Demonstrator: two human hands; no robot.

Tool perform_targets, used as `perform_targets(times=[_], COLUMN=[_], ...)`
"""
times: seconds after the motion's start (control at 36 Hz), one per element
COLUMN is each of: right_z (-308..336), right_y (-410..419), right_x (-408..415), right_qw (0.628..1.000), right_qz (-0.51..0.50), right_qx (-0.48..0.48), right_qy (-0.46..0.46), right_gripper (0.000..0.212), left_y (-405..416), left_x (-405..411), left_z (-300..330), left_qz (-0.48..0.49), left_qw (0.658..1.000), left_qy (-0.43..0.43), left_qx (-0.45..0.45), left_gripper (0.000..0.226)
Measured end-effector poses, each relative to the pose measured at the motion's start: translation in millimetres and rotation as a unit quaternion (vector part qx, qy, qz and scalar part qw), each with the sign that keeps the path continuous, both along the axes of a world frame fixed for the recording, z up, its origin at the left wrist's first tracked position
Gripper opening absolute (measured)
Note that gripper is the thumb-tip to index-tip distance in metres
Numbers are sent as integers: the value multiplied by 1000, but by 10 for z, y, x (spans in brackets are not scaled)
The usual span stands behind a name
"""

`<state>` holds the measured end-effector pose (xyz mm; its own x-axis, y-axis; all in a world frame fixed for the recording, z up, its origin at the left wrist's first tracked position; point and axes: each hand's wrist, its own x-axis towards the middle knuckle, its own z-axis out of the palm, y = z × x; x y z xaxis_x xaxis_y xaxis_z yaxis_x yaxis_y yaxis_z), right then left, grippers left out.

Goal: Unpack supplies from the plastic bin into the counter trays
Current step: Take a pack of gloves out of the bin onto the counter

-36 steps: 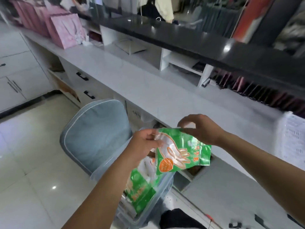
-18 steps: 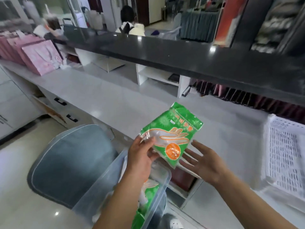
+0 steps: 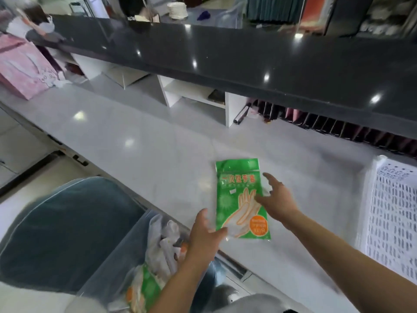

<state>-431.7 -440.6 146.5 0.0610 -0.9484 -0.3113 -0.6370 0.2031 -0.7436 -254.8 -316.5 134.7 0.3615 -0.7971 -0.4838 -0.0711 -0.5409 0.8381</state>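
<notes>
A green packet of disposable gloves [image 3: 239, 195] lies flat on the white counter [image 3: 140, 141], near its front edge. My left hand [image 3: 204, 233] pinches the packet's clear lower-left corner with the thumb on top. My right hand [image 3: 277, 199] is open with fingers spread, its fingertips resting on the packet's right edge. The clear plastic bin [image 3: 112, 265] sits below the counter edge at lower left and holds more green and white packets [image 3: 146, 288]. A white perforated tray [image 3: 397, 213] stands on the counter at the right, apart from the packet.
A blue-grey chair [image 3: 63, 233] stands left of the bin. Pink gift bags [image 3: 24, 71] sit at the counter's far left. A raised black countertop [image 3: 248, 64] runs across the back, with white cubbies [image 3: 194, 93] and dark upright items [image 3: 338, 127] beneath it.
The packet went from held up in the air over the bin to lying flat on the counter. My right hand moved from under it to its right edge.
</notes>
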Motion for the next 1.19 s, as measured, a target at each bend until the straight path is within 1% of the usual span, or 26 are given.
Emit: perform_targets(times=[0.03,0.06,0.08,0.11,0.17,0.19,0.22,0.25,0.36,0.44,0.58,0.72,0.78,0.81,0.86,0.92,0.94,0.97,1.03,1.06,1.11,1.19], right_z=[-68,-126,-180,-239,-369,-432,-493,-553,-751,-796,-768,-645,-521,-435,-216,30,139,230,343,366,337,86], right_y=[-12,-21,-34,-50,-60,-52,-41,-30,-28,-36,-21,-29,-67,-96,-149,-154,-131,-89,55,162,444,954], right_x=[-4,5,23,49,111,133,151,161,149,140,150,159,181,198,265,401,497,609,877,1018,1298,1681], right_qw=[995,983,971,956,924,913,909,909,911,912,909,906,907,906,898,888,890,895,909,913,906,881], right_qz=[50,94,136,175,240,260,270,270,258,259,263,282,290,292,295,299,303,311,332,343,380,454], right_qx=[-40,-72,-93,-106,-117,-116,-114,-114,-141,-143,-146,-113,-82,-63,-39,-58,-72,-85,-110,-122,-138,-121], right_qy=[82,137,174,209,273,291,297,296,289,282,287,293,294,298,324,344,333,307,225,183,122,60], right_gripper=[75,73,72,72,72,72,72,72,70,69,69,71,73,74,75,67,61,57,53,52,48,45], left_y=[-16,-45,-88,-153,-300,-371,-431,-475,-478,-429,-404,-408,-425,-426,-369,-226,-121,5,283,429,742,1296], left_x=[27,59,89,105,87,57,27,-5,-60,-54,-59,8,70,117,265,505,638,784,1073,1214,1493,1831], left_z=[-22,-37,-56,-81,-145,-191,-239,-295,-522,-556,-535,-576,-550,-499,-344,-202,-142,-90,-25,-31,-146,-458], left_qz=[-20,-46,-85,-137,-248,-289,-316,-332,-332,-319,-306,-322,-337,-342,-331,-279,-242,-195,-79,-21,72,168], left_qw=[995,982,965,944,884,855,834,822,808,812,808,812,823,836,873,907,924,945,980,987,987,974], left_qy=[-96,-176,-237,-290,-390,-427,-449,-460,-485,-487,-500,-485,-456,-428,-355,-311,-288,-252,-160,-132,-130,-135], left_qx=[-17,-44,-69,-80,-69,-60,-51,-42,-27,-41,-60,-51,-48,-45,-41,-57,-66,-73,-86,-89,-55,72], left_gripper=[71,71,71,71,74,74,74,73,76,77,73,73,73,72,71,71,70,66,51,45,42,50])
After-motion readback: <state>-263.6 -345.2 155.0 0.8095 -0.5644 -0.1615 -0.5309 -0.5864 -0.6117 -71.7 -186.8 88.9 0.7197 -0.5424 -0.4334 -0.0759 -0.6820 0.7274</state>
